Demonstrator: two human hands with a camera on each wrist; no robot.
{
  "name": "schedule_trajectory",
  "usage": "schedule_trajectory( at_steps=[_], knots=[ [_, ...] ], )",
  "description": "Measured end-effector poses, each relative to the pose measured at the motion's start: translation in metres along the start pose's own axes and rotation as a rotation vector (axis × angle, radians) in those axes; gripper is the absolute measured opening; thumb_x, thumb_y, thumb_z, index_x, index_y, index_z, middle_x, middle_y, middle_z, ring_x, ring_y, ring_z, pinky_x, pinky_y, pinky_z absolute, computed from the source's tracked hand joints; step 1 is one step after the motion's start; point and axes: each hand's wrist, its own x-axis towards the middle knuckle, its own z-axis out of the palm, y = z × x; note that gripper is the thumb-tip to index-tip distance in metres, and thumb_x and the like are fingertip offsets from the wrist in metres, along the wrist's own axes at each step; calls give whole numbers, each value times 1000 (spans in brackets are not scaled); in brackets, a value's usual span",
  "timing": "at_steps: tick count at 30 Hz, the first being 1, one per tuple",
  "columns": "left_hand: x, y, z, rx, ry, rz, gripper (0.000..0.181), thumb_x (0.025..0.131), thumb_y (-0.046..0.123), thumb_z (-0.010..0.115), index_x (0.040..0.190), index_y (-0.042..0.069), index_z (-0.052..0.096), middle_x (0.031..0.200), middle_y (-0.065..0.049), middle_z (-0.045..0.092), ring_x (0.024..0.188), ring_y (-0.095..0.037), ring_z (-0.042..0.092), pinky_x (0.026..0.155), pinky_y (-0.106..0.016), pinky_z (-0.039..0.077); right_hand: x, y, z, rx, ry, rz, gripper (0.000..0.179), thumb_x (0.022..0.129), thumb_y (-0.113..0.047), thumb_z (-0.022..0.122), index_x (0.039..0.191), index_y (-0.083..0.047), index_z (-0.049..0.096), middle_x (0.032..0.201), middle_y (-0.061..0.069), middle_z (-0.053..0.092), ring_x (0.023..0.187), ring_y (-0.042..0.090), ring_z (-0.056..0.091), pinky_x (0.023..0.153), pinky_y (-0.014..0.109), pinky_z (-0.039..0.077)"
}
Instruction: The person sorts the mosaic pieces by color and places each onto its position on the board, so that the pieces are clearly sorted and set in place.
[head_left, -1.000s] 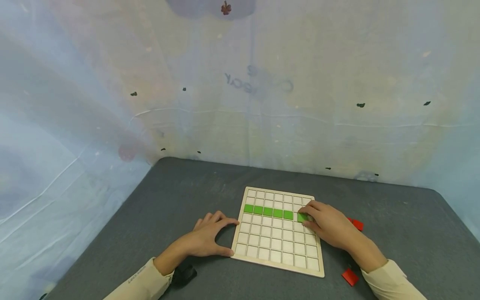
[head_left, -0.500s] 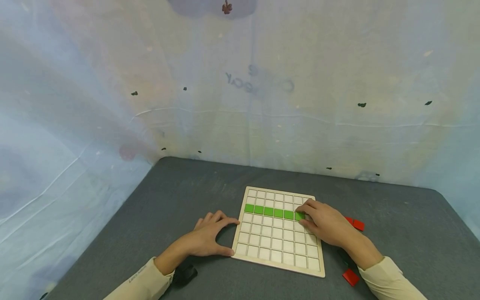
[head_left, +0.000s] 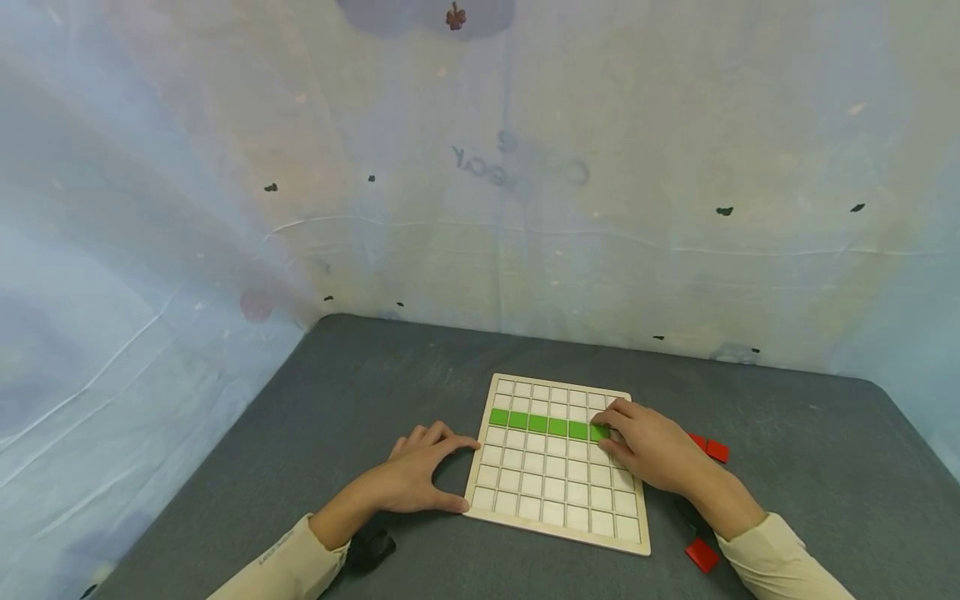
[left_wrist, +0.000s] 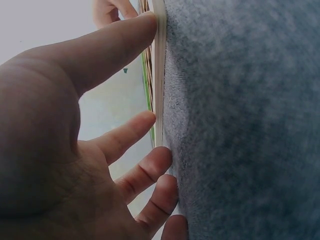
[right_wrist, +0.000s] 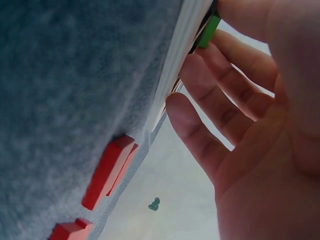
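A pale wooden board [head_left: 528, 484] with a grid of square cells lies on the dark table. Green square tiles [head_left: 537, 422] run in a row across it, third from the far edge. My right hand [head_left: 648, 446] reaches over the board's right side and pinches the green tile [head_left: 598, 432] at the right end of that row, flat in line with the others. From the right wrist, this green tile [right_wrist: 209, 31] shows between thumb and fingers. My left hand [head_left: 412, 475] is spread at the board's left edge, thumb tip and index fingertip touching its side.
Red tiles [head_left: 717, 451] lie on the table right of the board, beyond my right forearm. Another red tile [head_left: 702, 554] is nearer, beside the right sleeve. Under my left wrist is a black object [head_left: 372, 550]. A pale cloth wall [head_left: 555, 275] rises behind the table [head_left: 390, 367].
My right hand has shifted slightly left with the green tile, bringing it against the row and closing the small gap. Since half a second ago, both hands look still.
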Motion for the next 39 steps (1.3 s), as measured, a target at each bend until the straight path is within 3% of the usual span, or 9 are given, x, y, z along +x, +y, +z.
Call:
schedule_trajectory(
  at_steps=[39],
  knots=[
    [2,-4,2,0,0,-16,75,77,53,81,143,38,49,125,7,45,110,-17,38,85,-41,28,0,-3,-2,8,-11,11,28,96,-29,67,121,-17,66,121,0,63,102,17,66,86,40,54]
  ],
)
